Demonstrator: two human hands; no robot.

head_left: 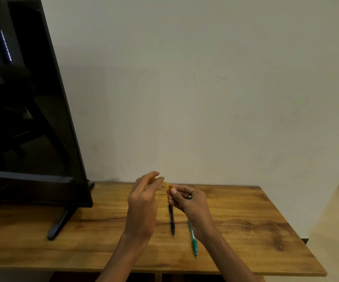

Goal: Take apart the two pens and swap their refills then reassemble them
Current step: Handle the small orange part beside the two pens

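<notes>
Currently both hands raised above the desk (246, 210), pinching one yellow pen (165, 184) between them: left hand (142, 202) curled round its far end, right hand (187, 200) gripping the near end, ring on a finger. Black pen (172, 220) and teal pen (193, 239) lie on the wood below. Monitor (28, 119) stands left. Risk: twisting apart in mid-air, a spring or tip could drop and roll off.

Fingers (154, 181) of both hands cover most of the yellow pen (166, 184), so whether it is in one piece or two cannot be told. Just below it, the black pen (172, 220) and blurred green pen (193, 239) have their far ends hidden behind the right hand (187, 202). The monitor (22, 110) left of it is cut off by the frame edge.
</notes>
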